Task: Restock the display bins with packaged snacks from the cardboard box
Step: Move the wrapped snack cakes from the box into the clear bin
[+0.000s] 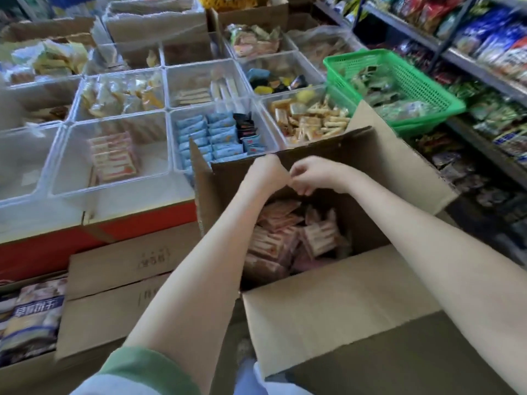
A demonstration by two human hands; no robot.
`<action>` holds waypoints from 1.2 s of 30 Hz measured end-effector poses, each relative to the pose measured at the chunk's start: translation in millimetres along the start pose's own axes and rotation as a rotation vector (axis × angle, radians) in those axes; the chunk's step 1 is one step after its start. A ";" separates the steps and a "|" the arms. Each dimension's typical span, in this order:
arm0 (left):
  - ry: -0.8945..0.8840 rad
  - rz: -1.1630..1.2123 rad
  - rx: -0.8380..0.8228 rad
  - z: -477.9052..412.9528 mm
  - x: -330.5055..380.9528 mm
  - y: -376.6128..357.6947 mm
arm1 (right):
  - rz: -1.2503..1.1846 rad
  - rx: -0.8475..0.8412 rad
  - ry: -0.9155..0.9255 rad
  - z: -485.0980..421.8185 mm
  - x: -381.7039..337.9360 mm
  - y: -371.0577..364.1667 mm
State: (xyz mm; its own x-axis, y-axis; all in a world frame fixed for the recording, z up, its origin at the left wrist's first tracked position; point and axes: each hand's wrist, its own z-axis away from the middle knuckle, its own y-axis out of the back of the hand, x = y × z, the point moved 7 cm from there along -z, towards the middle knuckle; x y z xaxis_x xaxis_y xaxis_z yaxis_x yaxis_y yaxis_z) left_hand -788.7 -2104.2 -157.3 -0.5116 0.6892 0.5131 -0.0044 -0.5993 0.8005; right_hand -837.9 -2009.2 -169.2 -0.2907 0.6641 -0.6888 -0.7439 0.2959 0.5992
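An open cardboard box [328, 297] stands in front of me, its flaps folded out. Pink and white snack packets [288, 240] lie loose in its bottom. My left hand [268, 173] and my right hand [310, 173] meet above the packets, close to the box's far wall. Both have curled fingers, their knuckles touch, and no packet shows in either. Clear display bins [168, 115] lie in a grid behind and to the left of the box. One bin [74, 178] holds a short row of the same pink packets [114, 159] with bare floor around it.
A bin of blue packets [211, 135] and one of stick snacks [310, 118] border the box's far flap. A green basket [422, 84] sits at the right, next to stocked shelves [490, 67]. Closed cartons [122, 283] stand at lower left under the red display base [57, 246].
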 end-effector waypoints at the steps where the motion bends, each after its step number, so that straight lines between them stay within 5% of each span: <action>1: 0.025 0.008 -0.049 -5.1 -2.5 -19.1 | 0.024 -0.044 -0.052 -2.6 23.2 -4.8; 7: 0.064 0.112 -0.265 -27.7 -34.8 -130.0 | 0.299 -0.052 -0.284 -37.2 143.3 -15.3; 14: 0.082 0.130 -0.451 -78.6 -51.5 -209.5 | 0.234 -0.118 -0.408 -69.3 231.7 -30.1; 19: 0.195 0.105 -0.441 -94.6 -63.2 -241.1 | 0.254 -0.141 -0.458 -86.6 255.1 -45.5; 26: 0.234 0.271 -0.314 -97.3 -63.0 -247.0 | -0.087 -0.107 -0.564 -72.4 262.9 -45.6; 32: 0.117 0.507 -0.247 -77.1 -26.0 -217.6 | -0.209 0.108 -0.551 -57.2 260.2 -31.8; 36: 0.005 0.570 -0.201 -54.4 -4.1 -180.6 | -0.502 0.334 -0.458 -38.0 243.3 -12.6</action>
State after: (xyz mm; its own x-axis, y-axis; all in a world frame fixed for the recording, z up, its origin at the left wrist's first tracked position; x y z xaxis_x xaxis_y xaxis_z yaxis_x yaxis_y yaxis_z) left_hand -832.5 -2020.9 -320.8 -0.4853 0.2355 0.8420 0.1094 -0.9391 0.3257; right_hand -922.1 -1877.4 -359.9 0.3677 0.5922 -0.7170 -0.4781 0.7817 0.4004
